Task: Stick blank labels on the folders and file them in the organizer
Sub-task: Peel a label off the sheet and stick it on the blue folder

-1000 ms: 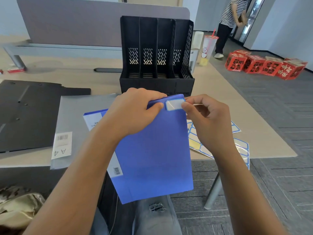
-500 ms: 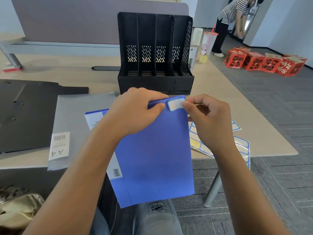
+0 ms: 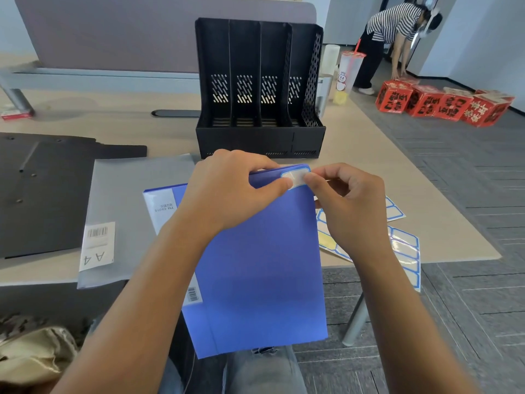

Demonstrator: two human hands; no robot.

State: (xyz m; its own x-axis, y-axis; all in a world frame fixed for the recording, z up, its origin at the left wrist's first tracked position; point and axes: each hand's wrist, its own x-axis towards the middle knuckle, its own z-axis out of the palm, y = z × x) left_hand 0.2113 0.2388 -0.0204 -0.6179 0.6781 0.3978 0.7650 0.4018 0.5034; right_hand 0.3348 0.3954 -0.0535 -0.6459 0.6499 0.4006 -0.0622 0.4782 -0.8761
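1. We hold the blue folder [image 3: 264, 265] upright in front of us, its lower edge hanging past the table's near edge above our lap.
2. Our left hand [image 3: 227, 191] grips the folder's top edge, fingers curled over the back and the thumb flat on the front, touching the left end of the label [image 3: 295, 177].
3. Our right hand [image 3: 349, 206] is curled, its thumb tip pressed against the right end of that label; we cannot tell whether the forefinger pinches the folder's edge from behind.
4. The label, white with a blue border, sits at the folder's top right corner.
5. The black organizer [image 3: 260, 89] stands on the table [image 3: 383, 172] just beyond the folder, and the slots we can see hold nothing.
6. Label sheets [image 3: 403, 248] lie on the table to the right, partly hidden by our right wrist.
7. A grey folder [image 3: 127, 211] with an A4 sticker lies flat to the left, a second blue folder [image 3: 162, 203] overlapping it.
8. A drink cup [image 3: 348, 75] stands behind the organizer, and a person [image 3: 389, 38] bends over red boxes [image 3: 443, 105] on the floor.
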